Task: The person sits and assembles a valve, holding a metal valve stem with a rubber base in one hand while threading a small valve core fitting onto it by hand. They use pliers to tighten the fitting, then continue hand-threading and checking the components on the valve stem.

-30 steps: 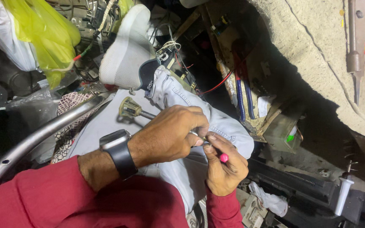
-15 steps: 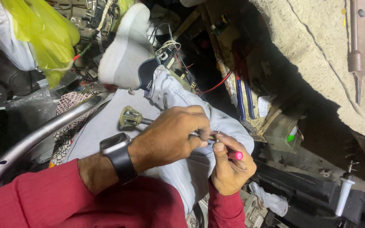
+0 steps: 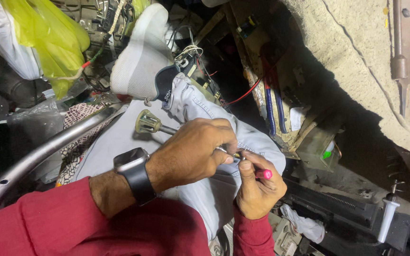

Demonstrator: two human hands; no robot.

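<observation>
We have our left hand (image 3: 193, 154) closed around a slim metal shaft (image 3: 169, 130) that ends in a ribbed, olive-coloured knob (image 3: 147, 122); the knob end sticks out to the left over our knee in pale jeans (image 3: 119, 142), and the fingers are curled tight, so nothing of the shaft's middle shows. Our right hand (image 3: 258, 189) is pinched shut on a small pink-handled tool (image 3: 264, 174), thumb pressed along it, and its tip meets the shaft's far end just beside the left fingertips; we cannot tell what kind of tip it has. To do this well, we judge that the left hand should keep the shaft braced against the knee so it cannot roll, while the right works in short, controlled moves with the tool in line with the joint, since the part is small and the light is poor. Counting what we see: one knobbed shaft, one pink tool, one dark smartwatch (image 3: 134, 174) on the left wrist, one white shoe (image 3: 141, 54), one yellow plastic bag (image 3: 55, 38), one curved metal tube (image 3: 39, 154) at the left, two blue cables (image 3: 274, 106) beside a red wire (image 3: 243, 95), and one white-handled tool (image 3: 387, 218) at lower right.
</observation>
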